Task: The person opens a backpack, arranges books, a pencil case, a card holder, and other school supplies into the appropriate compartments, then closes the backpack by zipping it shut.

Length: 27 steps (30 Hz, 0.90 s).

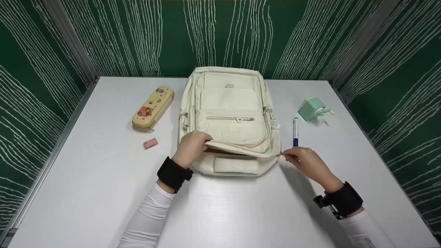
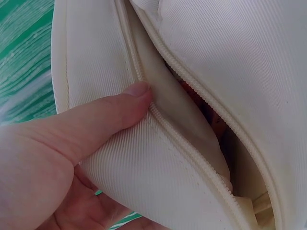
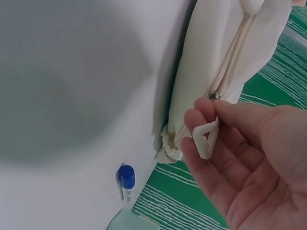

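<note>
A cream backpack (image 1: 229,100) lies on the white table, its main opening partly unzipped along the near edge. My left hand (image 1: 193,146) grips the edge of the flap beside the zipper (image 2: 180,136), thumb on top and fingers beneath. Through the gap in the left wrist view something reddish shows in the dark inside, too hidden to name. At the bag's near right corner my right hand (image 1: 305,162) pinches the zipper pull (image 3: 206,139), a cream triangular loop on a metal slider (image 3: 215,96).
Left of the backpack are a yellow pencil case (image 1: 153,108) with printed figures and a pink eraser (image 1: 150,143). To its right lie a white marker (image 1: 296,129) with a blue end and a mint-green crank pencil sharpener (image 1: 311,108). Green panels enclose the table (image 1: 220,210).
</note>
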### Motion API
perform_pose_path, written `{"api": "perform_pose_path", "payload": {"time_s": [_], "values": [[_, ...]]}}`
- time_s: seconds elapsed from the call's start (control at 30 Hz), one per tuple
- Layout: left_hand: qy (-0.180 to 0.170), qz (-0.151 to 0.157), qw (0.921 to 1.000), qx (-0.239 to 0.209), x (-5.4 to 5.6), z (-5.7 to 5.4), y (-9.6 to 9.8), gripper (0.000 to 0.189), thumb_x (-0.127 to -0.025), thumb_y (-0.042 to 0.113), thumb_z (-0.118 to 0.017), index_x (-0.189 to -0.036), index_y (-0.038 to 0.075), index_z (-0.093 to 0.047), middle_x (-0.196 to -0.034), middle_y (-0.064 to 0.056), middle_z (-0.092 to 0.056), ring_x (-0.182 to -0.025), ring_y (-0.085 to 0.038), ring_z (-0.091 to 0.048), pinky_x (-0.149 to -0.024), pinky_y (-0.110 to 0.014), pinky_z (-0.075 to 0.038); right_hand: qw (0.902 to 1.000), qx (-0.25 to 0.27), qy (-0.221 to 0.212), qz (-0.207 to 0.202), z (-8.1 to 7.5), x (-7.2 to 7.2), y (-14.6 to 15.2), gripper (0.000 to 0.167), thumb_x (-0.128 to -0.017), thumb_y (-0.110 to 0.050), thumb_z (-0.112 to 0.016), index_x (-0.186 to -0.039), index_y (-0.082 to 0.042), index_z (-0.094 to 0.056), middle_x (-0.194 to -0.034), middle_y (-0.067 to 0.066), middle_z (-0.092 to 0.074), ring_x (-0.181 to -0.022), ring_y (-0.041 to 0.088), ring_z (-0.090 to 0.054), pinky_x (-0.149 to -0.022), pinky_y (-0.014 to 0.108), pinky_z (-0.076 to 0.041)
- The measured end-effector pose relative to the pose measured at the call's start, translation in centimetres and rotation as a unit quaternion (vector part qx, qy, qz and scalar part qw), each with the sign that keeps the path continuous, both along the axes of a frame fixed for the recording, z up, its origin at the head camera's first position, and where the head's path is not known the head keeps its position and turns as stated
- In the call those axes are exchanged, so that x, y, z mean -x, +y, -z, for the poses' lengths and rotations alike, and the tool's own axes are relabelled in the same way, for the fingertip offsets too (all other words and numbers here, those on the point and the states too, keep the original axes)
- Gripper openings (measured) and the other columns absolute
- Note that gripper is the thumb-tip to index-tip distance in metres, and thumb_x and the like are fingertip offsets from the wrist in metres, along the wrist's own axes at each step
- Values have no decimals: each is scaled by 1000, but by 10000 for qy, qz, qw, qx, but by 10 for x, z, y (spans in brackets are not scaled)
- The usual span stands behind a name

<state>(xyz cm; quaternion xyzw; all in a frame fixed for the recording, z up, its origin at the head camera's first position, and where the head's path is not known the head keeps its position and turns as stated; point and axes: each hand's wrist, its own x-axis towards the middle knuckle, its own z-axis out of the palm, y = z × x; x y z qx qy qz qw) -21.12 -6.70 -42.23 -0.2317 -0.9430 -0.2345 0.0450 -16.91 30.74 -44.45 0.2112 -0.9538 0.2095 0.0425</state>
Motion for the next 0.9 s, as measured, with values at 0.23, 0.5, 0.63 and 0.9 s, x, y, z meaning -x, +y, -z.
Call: {"api": "perform_pose_path", "payload": {"time_s": [0.23,0.5,0.63,0.9], "values": [[-31,31,10000,-49,2,0,-2,17,-82,-5,-78,-96,6,-80,-99,-10,-80,-96,-33,-76,-80,-48,-60,10000,30,44,49,1,-13,-18,11,-90,5,-70,-96,-2,-76,-84,5,-75,-78,15,-68,-69,31,-57],[-32,54,10000,-58,5,0,-3,15,-81,-6,-77,-90,7,-79,-95,-9,-80,-94,-33,-76,-81,-49,-59,9997,220,-26,-139,1,-20,-49,10,-93,2,-69,-98,-3,-76,-89,6,-76,-78,11,-65,-68,26,-53],[-95,27,9999,-66,4,1,-3,17,-81,-6,-77,-94,6,-80,-98,-10,-80,-97,-33,-76,-83,-49,-59,9995,288,69,-147,-1,-20,-62,8,-93,1,-68,-95,-3,-75,-89,6,-75,-78,12,-64,-68,28,-53],[-180,34,9998,-38,3,0,-3,16,-84,-1,-78,-97,8,-80,-100,-9,-81,-98,-31,-76,-84,-48,-60,9984,456,280,-166,-5,-21,-88,9,-93,1,-67,-89,-4,-73,-80,4,-70,-73,11,-58,-66,26,-48]]}}
